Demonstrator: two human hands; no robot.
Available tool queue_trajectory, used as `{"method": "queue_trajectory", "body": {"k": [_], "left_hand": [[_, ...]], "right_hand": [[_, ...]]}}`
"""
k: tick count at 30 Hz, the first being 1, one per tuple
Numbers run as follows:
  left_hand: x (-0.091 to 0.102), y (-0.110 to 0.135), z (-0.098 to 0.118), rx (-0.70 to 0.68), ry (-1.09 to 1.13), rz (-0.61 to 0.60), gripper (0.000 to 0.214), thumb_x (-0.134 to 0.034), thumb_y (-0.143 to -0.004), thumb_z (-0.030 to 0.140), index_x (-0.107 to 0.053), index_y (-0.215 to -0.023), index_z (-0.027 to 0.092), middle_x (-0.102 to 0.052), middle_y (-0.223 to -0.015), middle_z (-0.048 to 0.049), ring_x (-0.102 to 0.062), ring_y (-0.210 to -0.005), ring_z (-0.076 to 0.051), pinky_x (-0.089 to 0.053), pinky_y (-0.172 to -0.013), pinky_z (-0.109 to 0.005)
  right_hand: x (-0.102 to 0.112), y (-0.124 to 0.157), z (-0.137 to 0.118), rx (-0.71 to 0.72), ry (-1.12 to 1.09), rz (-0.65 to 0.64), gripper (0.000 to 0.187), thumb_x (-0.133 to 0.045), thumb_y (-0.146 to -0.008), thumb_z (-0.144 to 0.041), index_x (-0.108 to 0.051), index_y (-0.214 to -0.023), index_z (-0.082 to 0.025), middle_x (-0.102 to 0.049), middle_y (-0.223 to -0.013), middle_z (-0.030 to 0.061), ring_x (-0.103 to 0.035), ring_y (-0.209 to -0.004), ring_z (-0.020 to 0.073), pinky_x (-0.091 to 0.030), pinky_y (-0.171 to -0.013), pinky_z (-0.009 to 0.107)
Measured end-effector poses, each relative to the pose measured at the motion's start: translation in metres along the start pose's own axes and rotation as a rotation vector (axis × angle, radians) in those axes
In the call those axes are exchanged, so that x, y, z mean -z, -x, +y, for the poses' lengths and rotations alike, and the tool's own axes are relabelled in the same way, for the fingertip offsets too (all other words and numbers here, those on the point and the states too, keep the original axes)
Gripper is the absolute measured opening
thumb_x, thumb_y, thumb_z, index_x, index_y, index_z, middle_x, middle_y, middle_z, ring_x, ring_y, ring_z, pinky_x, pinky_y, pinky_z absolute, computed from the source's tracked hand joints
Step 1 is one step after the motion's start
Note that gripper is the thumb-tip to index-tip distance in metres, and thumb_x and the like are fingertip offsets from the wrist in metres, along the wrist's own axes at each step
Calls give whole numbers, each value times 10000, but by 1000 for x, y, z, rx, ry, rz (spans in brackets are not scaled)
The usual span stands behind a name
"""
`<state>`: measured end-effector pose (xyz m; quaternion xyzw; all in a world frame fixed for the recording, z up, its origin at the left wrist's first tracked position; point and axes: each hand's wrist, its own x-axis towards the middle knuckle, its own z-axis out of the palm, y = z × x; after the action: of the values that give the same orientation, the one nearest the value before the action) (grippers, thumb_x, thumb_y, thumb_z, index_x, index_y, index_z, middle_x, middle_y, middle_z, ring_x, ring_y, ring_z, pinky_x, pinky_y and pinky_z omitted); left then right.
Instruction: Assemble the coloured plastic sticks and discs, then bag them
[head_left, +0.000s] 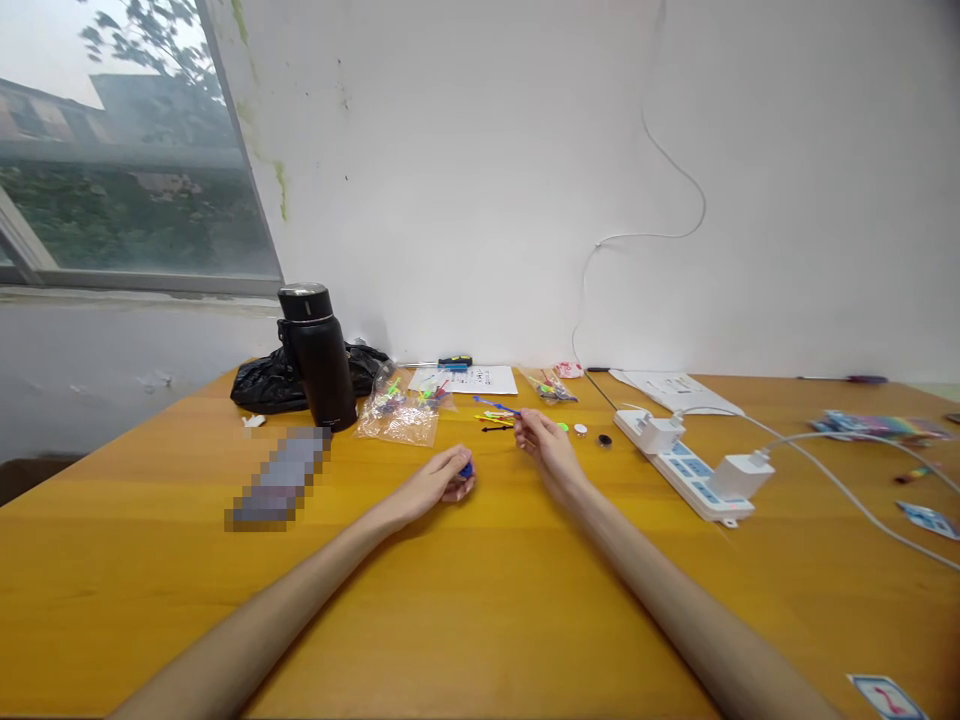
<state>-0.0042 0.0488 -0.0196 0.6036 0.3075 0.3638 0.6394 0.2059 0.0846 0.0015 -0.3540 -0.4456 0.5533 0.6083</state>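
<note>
Fingers [450,462] of the left hand [426,486] wrap a small, mostly hidden blue piece [466,469]; the right hand [551,448] pinches a slim blue arrow-tipped pointer [496,405], near end covered, above a yellow-brown wooden table [465,600] against a stained white wall [465,200].

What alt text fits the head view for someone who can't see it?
A person's left hand holds a small blue piece and the right hand a thin blue stick, at a wooden table with a black bottle and white power strip.

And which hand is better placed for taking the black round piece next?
Probably the right hand: it is nearer the black round piece, though holding a blue stick. The left hand is farther, also holding a blue piece.
</note>
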Motion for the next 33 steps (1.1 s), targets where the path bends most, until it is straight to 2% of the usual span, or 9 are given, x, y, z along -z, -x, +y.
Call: {"method": "queue_trajectory", "body": {"k": [3, 7, 10, 14, 16, 18, 25, 30, 33], "left_hand": [[1, 1, 0, -2, -13, -17, 399, -465, -951, 567, -469, -862, 178, -514, -716, 14, -431, -597, -86, -293, -576, -216], [1, 1, -3, -13, -47, -27, 383, -439, -971, 545, -484, -870, 179, -515, -716, 10, -423, -594, -91, -309, -589, -228], [0, 1, -2, -11, -67, -28, 380, -433, -974, 542, -494, -882, 179, -518, -719, 5, -426, -595, -97, -314, -583, -235], [-1, 2, -1, -32, -83, -23, 392, -442, -967, 553, -499, -870, 178, -523, -721, 0, -433, -602, -103, -329, -592, -242], [-1, 2, -1, -43, -91, -25, 394, -440, -968, 552, -498, -859, 178, -528, -722, -1, -436, -604, -103, -335, -598, -244], [-1, 2, -1, -44, -104, -28, 391, -443, -968, 547, -498, -852, 178, -534, -726, -2, -439, -606, -103, -338, -602, -246], [-2, 2, 1, -34, -134, -22, 396, -456, -958, 552, -505, -839, 177, -543, -731, -4, -443, -606, -104, -339, -593, -245], [-3, 3, 2, -30, -138, -15, 381, -453, -966, 531, -507, -839, 176, -553, -737, -6, -461, -601, -97, -345, -580, -237], [-2, 2, 0, -31, -99, -1, 351, -472, -965, 510, -505, -856, 178, -578, -770, -14, -476, -597, -88, -340, -560, -224]], "right_hand": [[10, -7, -5, 57, 38, 94, 346, -802, -695, -504, -719, -807, -188, -646, -761, 2, -553, -657, 106, -453, -617, 220], [21, -12, -3, 183, 313, 137, 361, -770, -730, -508, -754, -874, -177, -725, -827, 50, -639, -742, 171, -511, -736, 290], [25, -10, 3, 318, 559, 91, 342, -697, -819, -484, -762, -945, -173, -759, -936, 85, -685, -858, 222, -526, -819, 337], [25, -7, 13, 486, 901, -43, 237, -619, -895, -368, -770, -945, -194, -763, -971, 82, -698, -868, 225, -528, -828, 347], [25, -7, 17, 506, 1036, -127, 208, -596, -905, -308, -772, -952, -206, -761, -970, 75, -697, -864, 219, -524, -815, 335], [26, -8, 20, 491, 1118, -158, 205, -585, -903, -268, -767, -972, -204, -760, -952, 75, -695, -840, 213, -523, -789, 320], [29, -13, 23, 390, 1137, -96, 190, -565, -893, -238, -744, -928, -185, -749, -812, 61, -684, -733, 207, -519, -723, 310], [32, -16, 26, 316, 906, -76, 327, -545, -910, -247, -619, -1224, -196, -751, -988, 70, -706, -855, 189, -542, -835, 327], [32, -17, 26, 341, 891, -76, 329, -538, -908, -228, -613, -1227, -196, -733, -1042, 80, -692, -901, 189, -533, -871, 343]]}}
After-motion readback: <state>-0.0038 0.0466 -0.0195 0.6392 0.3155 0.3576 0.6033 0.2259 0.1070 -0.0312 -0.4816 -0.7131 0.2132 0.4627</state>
